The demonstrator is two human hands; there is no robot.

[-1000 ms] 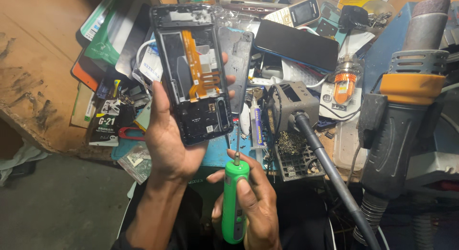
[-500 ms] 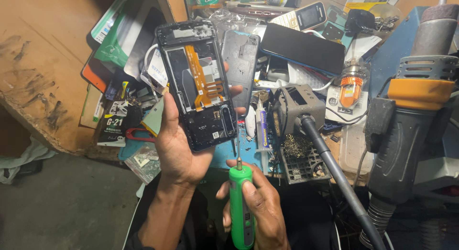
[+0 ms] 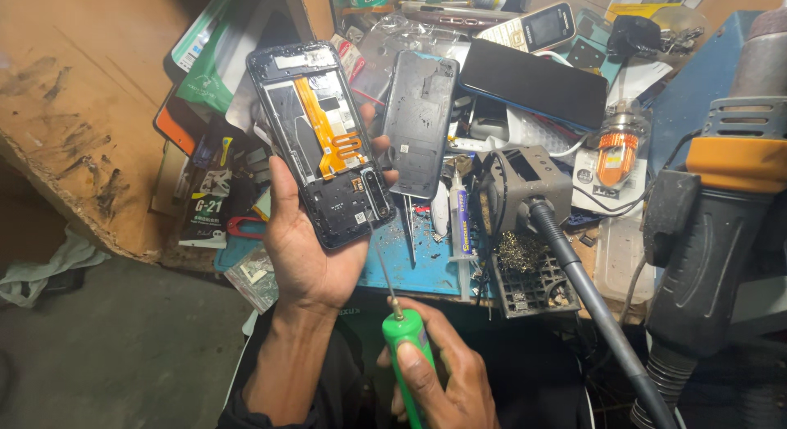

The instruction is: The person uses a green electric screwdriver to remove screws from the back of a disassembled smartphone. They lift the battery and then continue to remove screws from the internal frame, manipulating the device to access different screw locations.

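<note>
My left hand (image 3: 307,248) holds an opened smartphone (image 3: 320,142) upright, its back cover off, with an orange flex cable and dark boards showing. My right hand (image 3: 438,371) grips a green-handled screwdriver (image 3: 403,335). Its thin shaft points up, and the tip sits at the phone's lower right corner. A detached grey back panel (image 3: 420,121) lies on the bench just right of the phone.
The bench is cluttered: a dark phone (image 3: 533,84) and a keypad phone (image 3: 537,27) at the back, a blue mat (image 3: 418,261), a glue tube (image 3: 461,220), a soldering iron stand (image 3: 525,183), a hot-air gun (image 3: 721,207) at right. The worn wooden bench edge (image 3: 74,166) is at left.
The view has shifted slightly. My left hand still holds the phone; the screwdriver has dropped a little, its tip staying near the phone's lower right corner.
</note>
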